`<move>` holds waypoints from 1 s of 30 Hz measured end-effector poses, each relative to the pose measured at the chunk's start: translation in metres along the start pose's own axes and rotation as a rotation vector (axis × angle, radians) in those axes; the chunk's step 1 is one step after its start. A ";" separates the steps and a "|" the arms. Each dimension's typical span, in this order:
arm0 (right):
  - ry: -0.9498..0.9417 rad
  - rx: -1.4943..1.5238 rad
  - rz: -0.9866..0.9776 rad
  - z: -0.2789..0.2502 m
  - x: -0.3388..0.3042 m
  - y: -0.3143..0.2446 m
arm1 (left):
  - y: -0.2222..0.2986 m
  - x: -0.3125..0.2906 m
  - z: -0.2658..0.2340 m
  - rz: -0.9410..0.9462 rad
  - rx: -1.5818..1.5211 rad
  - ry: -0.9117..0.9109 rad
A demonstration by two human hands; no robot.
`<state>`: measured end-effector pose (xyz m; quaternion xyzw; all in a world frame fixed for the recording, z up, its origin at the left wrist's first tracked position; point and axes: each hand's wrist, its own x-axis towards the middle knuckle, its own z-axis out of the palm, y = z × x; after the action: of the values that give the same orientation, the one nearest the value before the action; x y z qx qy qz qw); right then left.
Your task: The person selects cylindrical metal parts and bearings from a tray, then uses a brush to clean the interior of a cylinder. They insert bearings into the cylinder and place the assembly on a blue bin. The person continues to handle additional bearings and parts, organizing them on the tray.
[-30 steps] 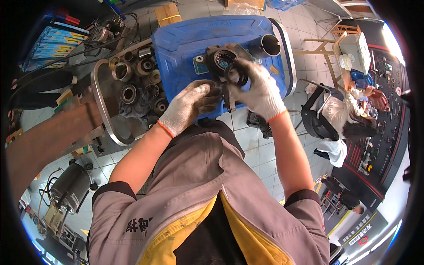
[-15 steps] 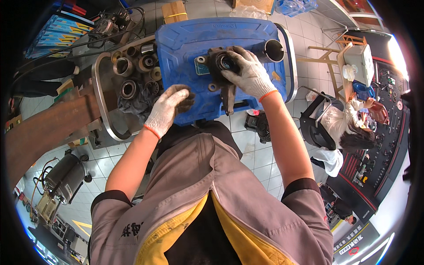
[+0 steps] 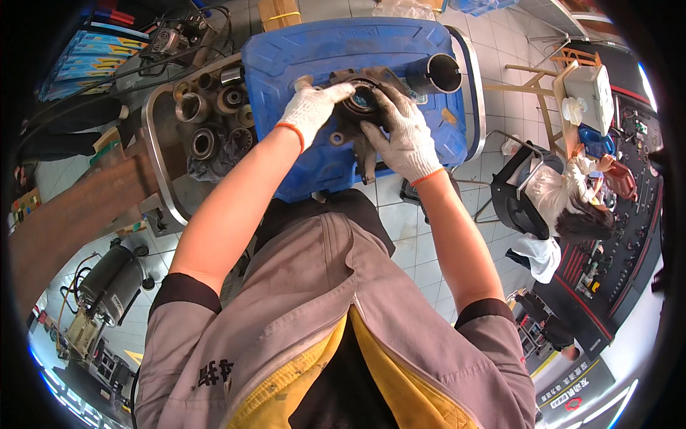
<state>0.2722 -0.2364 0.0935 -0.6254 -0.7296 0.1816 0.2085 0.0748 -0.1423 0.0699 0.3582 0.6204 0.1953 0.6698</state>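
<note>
On the blue plastic case (image 3: 300, 53) lies a dark, dirty steering knuckle (image 3: 366, 157), with a round bore and a dark ring at its middle. My left hand (image 3: 314, 112), in a white work glove, reaches in from the left with its fingers on the ring's left rim. My right hand (image 3: 406, 139), gloved and soiled at the fingers, grips the ring's right side. Whether the ring sits loose in the bore cannot be made out. A black metal sleeve (image 3: 444, 74) rests on the case at the right, beyond my right hand.
Several bearings and metal sleeves (image 3: 204, 143) sit on a metal tray at the left, with a grey rag (image 3: 214, 166) under some. A metal rail (image 3: 473, 93) runs along the case's right. Farther right, a person (image 3: 554, 193) sits by a tool wall.
My left hand has moved right and forward from the case's near-left edge onto the ring. My right hand has shifted slightly down along the ring's right side.
</note>
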 end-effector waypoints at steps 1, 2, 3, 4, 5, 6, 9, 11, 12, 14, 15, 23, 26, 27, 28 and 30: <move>0.012 -0.007 0.004 0.002 -0.001 -0.001 | -0.002 0.002 0.003 -0.002 -0.059 -0.018; 0.023 -0.013 0.007 0.004 -0.002 -0.002 | -0.004 0.003 0.005 -0.004 -0.117 -0.035; 0.039 -0.006 0.002 0.005 -0.002 -0.002 | -0.006 0.005 0.008 -0.013 -0.184 -0.055; 0.054 0.000 -0.006 0.006 -0.002 -0.002 | -0.008 0.007 0.009 -0.025 -0.180 -0.043; 0.069 0.009 -0.009 0.007 -0.002 -0.002 | -0.010 0.008 0.011 -0.011 -0.140 -0.025; 0.074 0.003 -0.015 0.007 -0.001 -0.002 | -0.012 0.009 0.013 0.000 -0.112 -0.005; 0.091 0.019 -0.024 0.006 0.002 0.002 | -0.013 0.011 0.014 0.011 -0.075 0.014; 0.082 0.060 -0.023 0.004 0.003 0.005 | -0.013 0.012 0.014 0.018 -0.077 0.007; 0.088 0.092 0.006 0.004 0.004 0.006 | -0.013 0.011 0.013 0.029 -0.084 0.003; 0.090 0.155 0.067 0.004 0.005 0.006 | -0.013 0.009 0.014 0.053 -0.089 0.004; 0.104 0.166 0.081 0.004 0.007 0.007 | -0.014 0.008 0.014 0.068 -0.087 0.006; 0.096 0.408 0.699 -0.011 0.028 0.021 | -0.011 0.015 0.016 -0.010 -0.180 -0.010; -0.132 0.553 0.764 -0.028 0.034 0.022 | -0.008 0.020 0.016 -0.036 -0.144 -0.018; -0.271 0.634 0.849 -0.039 0.035 0.023 | -0.007 0.021 0.016 -0.035 -0.148 -0.047; -0.410 0.712 0.931 -0.049 0.038 0.023 | -0.006 0.021 0.016 -0.031 -0.153 -0.076; -0.519 0.578 0.957 -0.053 0.056 0.018 | -0.006 0.019 0.019 -0.012 -0.206 -0.031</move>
<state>0.3086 -0.1783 0.1334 -0.7373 -0.3162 0.5916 0.0807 0.0950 -0.1374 0.0525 0.2867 0.5887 0.2483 0.7138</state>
